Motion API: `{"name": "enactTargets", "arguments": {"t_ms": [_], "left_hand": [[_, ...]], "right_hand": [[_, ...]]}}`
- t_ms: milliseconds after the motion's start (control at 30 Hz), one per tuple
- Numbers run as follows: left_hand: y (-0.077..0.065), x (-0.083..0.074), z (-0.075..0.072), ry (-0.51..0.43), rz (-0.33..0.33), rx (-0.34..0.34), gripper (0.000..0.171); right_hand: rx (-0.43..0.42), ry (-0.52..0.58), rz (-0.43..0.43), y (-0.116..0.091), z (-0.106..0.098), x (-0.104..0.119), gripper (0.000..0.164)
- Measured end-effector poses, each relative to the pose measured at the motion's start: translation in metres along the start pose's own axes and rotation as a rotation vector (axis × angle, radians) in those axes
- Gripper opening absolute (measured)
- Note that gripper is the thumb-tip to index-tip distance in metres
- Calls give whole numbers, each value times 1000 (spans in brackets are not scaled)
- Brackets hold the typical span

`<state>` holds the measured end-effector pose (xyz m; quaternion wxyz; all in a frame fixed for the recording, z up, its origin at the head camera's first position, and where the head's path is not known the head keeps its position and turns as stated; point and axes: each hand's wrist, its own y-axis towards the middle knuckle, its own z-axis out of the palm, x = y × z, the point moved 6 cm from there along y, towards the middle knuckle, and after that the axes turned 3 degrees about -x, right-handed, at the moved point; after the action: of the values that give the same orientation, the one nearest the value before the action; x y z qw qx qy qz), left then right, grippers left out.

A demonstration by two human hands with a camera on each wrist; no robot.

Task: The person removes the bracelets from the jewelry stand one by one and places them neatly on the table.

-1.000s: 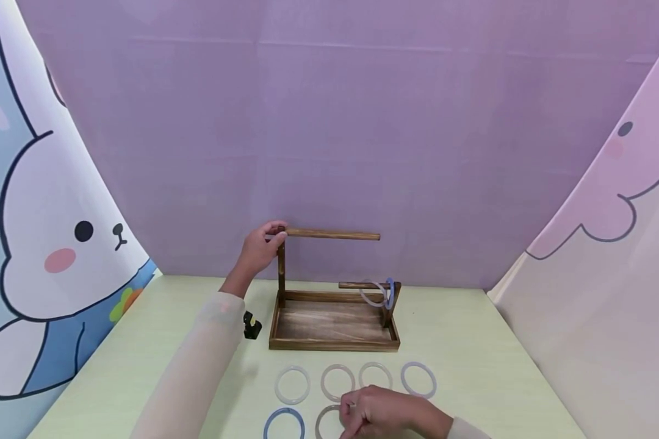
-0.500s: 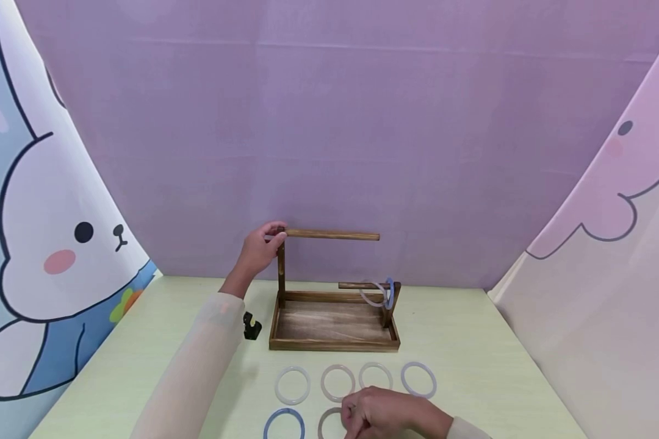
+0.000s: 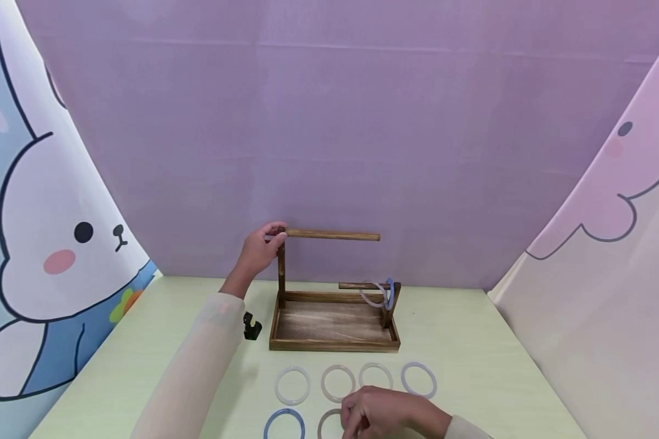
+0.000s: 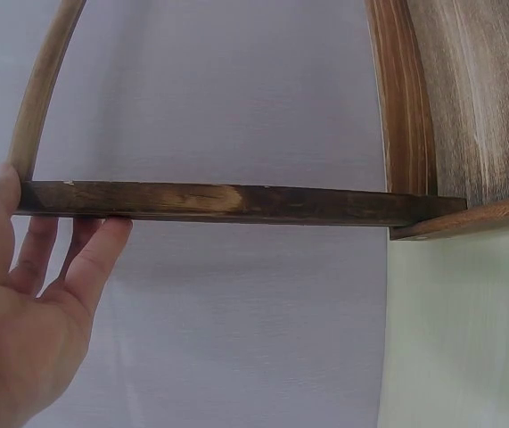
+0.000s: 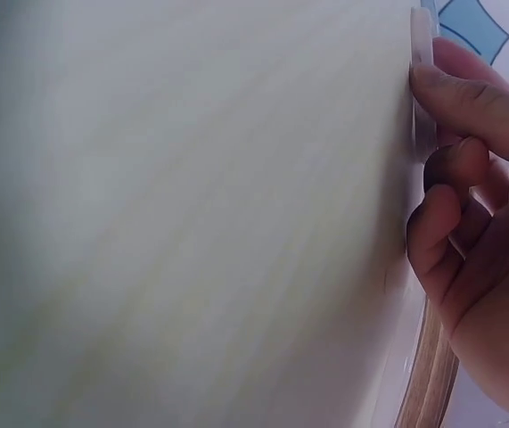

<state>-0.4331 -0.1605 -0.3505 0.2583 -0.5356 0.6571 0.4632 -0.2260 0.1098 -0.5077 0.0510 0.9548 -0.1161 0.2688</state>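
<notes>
My left hand [image 3: 260, 250] grips the top corner of a dark wooden bangle stand [image 3: 334, 346], where its tall post [image 4: 209, 201] meets the upper bar [image 3: 332, 234]. In the left wrist view, the thumb and fingertips lie on opposite sides of the post. At the bottom of the head view, my right hand [image 3: 387, 411] is over a grey-brown bangle [image 3: 324, 417], partly hiding it. The right wrist view shows thumb and forefinger pinching a bangle's edge [image 5: 422, 116], other fingers curled. A blue bangle [image 3: 391, 294] and a pale bangle [image 3: 369, 301] hang from the lower bar [image 3: 351, 285].
Loose bangles lie before the stand: a whitish one [image 3: 277, 385], a pinkish one [image 3: 324, 383], another pale one [image 3: 375, 365], a lavender one [image 3: 435, 381] and a blue one [image 3: 279, 413]. A small black object [image 3: 251, 327] sits left of the stand on the pale table [image 3: 456, 329].
The right hand and the grey-brown bangle have shifted very slightly; the right fingers have drawn in on the bangle. The left hand and stand keep their places.
</notes>
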Motion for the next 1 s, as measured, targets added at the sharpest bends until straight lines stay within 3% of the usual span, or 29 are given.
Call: {"name": "enactTargets", "arguments": {"t_ms": [200,367,700,1000], "left_hand": [[-1,-2,-1,0,1,-1,33],[-1,-2,-2,-4,-3,-4,34],[-1,1,-3,4,8,-10,34],[1,2,-2,-2,-3,-9,34]], "right_hand": [[-30,8,-41,0,-11,1,24],[-101,12,-37,-2,-27,0,19],[-389,27,190,-8,-68,-16,15],[-727,-91,472,-22,-108,-33,14]]}}
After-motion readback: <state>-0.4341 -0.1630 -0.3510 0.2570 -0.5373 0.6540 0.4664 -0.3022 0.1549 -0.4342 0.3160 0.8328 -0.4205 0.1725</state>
